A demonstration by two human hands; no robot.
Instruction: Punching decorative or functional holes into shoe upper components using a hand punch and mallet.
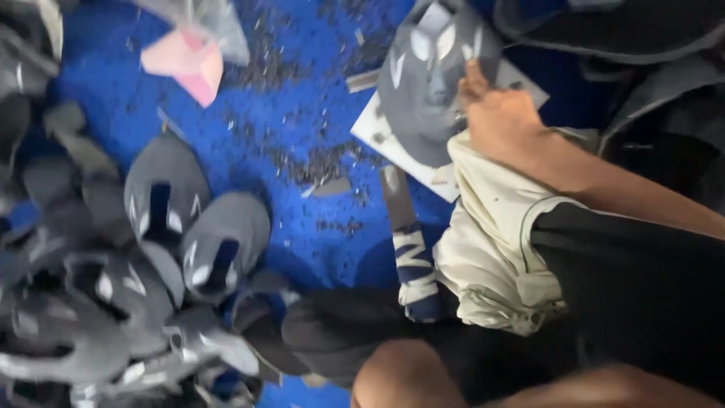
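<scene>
One hand [502, 113] shows in the head view, reaching in from the right, and the picture does not make plain whether it is the left or the right; its fingers rest flat and spread on a grey shoe piece [430, 83], pressing it down rather than gripping it, and the other hand is out of sight, so I cannot tell whether the two are together or apart. The grey shoe piece, with pale cut-out shapes near its top, lies on a white board [377, 136] that sits on the blue floor [302, 219]. Just below the board a knife [411, 249] lies on the floor, its dull blade nearest the board and its handle wrapped in blue and white tape pointing away from it. Just right of the knife and below the hand is a crumpled cream cloth [491, 257], draped against the person's dark clothing. Dark trimmings [317, 162] are scattered over the floor to the left of the board. Well left of the board and lower, a heap of similar grey shoe pieces [166, 249] is piled up. Far above and left of the board, near the top edge, lies something pink [185, 60], partly under a clear plastic bag [211, 23].
</scene>
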